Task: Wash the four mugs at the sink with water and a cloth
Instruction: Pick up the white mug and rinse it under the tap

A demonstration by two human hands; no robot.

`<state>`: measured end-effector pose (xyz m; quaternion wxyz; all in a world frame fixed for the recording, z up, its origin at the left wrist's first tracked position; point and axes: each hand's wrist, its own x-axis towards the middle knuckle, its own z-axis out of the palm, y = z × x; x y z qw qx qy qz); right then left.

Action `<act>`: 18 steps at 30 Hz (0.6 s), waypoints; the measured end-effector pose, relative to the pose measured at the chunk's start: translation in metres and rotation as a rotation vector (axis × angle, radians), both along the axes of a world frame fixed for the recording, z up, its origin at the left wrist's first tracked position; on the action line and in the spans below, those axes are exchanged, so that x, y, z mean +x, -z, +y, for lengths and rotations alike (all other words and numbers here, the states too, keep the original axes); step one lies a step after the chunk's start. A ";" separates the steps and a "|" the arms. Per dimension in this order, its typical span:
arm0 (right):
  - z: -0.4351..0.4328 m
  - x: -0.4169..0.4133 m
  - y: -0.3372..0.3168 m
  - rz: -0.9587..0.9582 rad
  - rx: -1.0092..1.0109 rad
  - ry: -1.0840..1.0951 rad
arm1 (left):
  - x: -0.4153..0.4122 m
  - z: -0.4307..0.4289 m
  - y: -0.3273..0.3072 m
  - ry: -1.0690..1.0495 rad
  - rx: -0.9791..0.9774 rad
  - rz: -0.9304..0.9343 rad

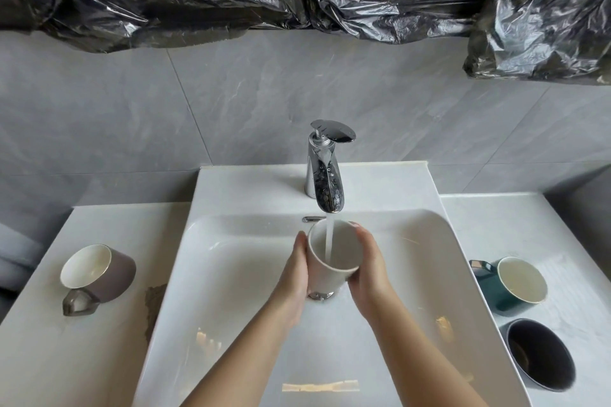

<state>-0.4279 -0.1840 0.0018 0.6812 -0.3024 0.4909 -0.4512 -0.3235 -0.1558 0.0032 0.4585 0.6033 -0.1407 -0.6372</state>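
White mug (344, 251) at centre frame is gripped, left hand (294, 271) and right hand (368, 271) curled round it, under running water from the tap (325, 172), over the sink (244, 261). Brown mug (102, 269) sits left; green mug (515, 284) and dark mug (539, 353) right.

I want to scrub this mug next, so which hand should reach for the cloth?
Left, probably. The cloth lies left of the sink, nearer the left hand; the right hand can hold the mug alone.
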 end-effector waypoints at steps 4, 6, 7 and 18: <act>0.011 0.004 0.007 0.040 -0.075 -0.078 | 0.000 -0.001 -0.002 -0.374 -0.075 -0.036; 0.014 -0.001 0.010 0.179 -0.164 -0.053 | 0.005 -0.006 -0.004 -0.408 -0.040 -0.036; 0.014 -0.004 0.008 0.251 -0.213 -0.025 | 0.006 -0.009 -0.003 -0.383 -0.004 -0.029; 0.000 -0.041 0.002 0.122 -0.200 -0.432 | 0.021 -0.018 0.002 -0.123 0.032 -0.001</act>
